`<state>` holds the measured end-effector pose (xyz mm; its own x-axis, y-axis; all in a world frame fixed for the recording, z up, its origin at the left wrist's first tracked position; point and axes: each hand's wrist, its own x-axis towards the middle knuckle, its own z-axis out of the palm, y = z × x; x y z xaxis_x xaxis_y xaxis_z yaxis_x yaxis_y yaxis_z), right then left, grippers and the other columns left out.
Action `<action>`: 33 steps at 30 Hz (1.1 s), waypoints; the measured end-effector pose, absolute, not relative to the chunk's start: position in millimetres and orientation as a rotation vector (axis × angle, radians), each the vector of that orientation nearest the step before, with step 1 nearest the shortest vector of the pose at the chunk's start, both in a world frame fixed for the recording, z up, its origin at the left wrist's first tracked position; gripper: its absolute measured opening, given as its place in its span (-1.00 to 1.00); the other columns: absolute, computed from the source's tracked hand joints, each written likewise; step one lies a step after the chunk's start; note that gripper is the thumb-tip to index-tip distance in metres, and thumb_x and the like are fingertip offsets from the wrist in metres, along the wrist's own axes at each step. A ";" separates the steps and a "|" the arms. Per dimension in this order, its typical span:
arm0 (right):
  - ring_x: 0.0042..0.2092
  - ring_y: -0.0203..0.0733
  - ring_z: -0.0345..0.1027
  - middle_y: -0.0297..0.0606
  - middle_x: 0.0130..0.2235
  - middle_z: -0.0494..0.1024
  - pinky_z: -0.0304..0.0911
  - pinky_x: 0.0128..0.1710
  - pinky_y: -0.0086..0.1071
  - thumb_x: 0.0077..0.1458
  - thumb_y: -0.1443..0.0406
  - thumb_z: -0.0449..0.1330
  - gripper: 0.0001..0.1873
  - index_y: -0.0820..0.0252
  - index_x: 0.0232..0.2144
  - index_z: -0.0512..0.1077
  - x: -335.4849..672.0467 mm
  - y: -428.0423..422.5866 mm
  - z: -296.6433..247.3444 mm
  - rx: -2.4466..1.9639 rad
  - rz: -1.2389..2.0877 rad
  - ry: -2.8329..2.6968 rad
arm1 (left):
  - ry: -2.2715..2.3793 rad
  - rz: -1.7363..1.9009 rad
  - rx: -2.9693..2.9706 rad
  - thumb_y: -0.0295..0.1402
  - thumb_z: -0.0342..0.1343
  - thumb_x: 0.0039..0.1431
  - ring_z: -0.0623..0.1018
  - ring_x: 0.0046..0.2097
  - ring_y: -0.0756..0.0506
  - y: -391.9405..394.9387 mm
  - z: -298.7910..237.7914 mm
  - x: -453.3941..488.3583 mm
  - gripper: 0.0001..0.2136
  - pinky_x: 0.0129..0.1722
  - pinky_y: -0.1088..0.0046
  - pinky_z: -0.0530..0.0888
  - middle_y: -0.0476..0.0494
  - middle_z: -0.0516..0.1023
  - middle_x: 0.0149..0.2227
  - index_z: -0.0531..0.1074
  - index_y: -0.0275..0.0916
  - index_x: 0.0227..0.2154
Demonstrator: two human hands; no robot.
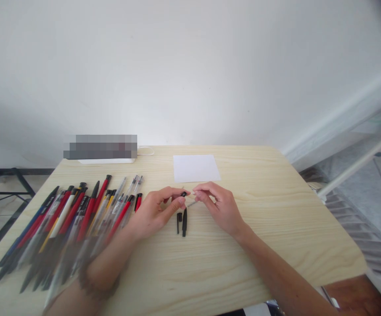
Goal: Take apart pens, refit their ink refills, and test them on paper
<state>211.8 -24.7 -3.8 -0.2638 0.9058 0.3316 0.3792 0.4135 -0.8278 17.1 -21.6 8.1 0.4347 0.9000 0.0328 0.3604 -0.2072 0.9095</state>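
Over the middle of the table, my left hand (pixel 155 210) pinches a small black pen part (pixel 183 194) between thumb and fingers. Close to it on the right is my right hand (pixel 222 208), its thumb and fingertips pressed together. A thin, pale piece seems to show at those fingertips, too small to name. Below the hands lie a black tapered pen piece (pixel 184 224) and a small black clip-like piece (pixel 179 218). A thin greyish strip (pixel 192 204) rests on the wood between my hands, partly hidden.
Many pens (pixel 86 215), red, black, white, yellow and clear, lie spread on the left, partly behind my left forearm. A white sheet of paper (pixel 197 168) lies beyond my hands. At the back left is a blurred-out object (pixel 101 148) with a white cord beside it.
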 end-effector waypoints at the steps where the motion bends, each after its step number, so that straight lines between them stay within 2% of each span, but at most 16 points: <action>1: -0.29 -0.32 0.41 -0.30 -0.31 0.50 0.30 -0.25 -0.43 0.15 0.31 0.07 -0.88 0.16 -0.28 0.40 211.0 -25.1 -3.9 -1.095 0.811 -1.791 | 1.080 0.737 1.773 -0.25 -0.01 0.19 0.44 -0.29 -0.05 -21.8 8.4 17.3 -0.74 -0.26 0.47 0.32 -0.05 0.53 -0.39 0.43 -0.22 -0.14; 8: -0.31 -0.31 0.43 -0.33 -0.34 0.53 0.33 -0.26 -0.44 0.06 0.33 0.17 -0.93 0.16 -0.34 0.43 208.1 -26.5 -1.5 -1.032 0.856 -1.701 | 1.044 0.726 1.802 -0.28 0.02 0.18 0.45 -0.30 -0.02 -23.5 8.7 17.9 -0.75 -0.27 0.49 0.33 -0.05 0.49 -0.38 0.44 -0.21 -0.13; 15: -0.28 -0.29 0.41 -0.31 -0.34 0.54 0.32 -0.26 -0.41 0.07 0.35 0.16 -0.91 0.13 -0.34 0.47 209.0 -25.6 1.6 -0.933 0.684 -1.804 | 1.040 0.748 1.848 -0.31 0.04 0.16 0.44 -0.31 -0.02 -23.0 8.5 18.5 -0.77 -0.29 0.50 0.33 -0.06 0.50 -0.36 0.47 -0.21 -0.15; 33: -0.30 -0.29 0.38 -0.27 -0.33 0.49 0.33 -0.32 -0.41 0.07 0.36 0.16 -0.89 0.12 -0.32 0.48 207.4 -27.3 0.7 -0.914 0.649 -1.853 | 1.048 0.751 1.850 -0.31 0.05 0.14 0.41 -0.34 -0.01 -23.3 8.6 19.4 -0.78 -0.30 0.51 0.33 -0.04 0.47 -0.40 0.49 -0.18 -0.19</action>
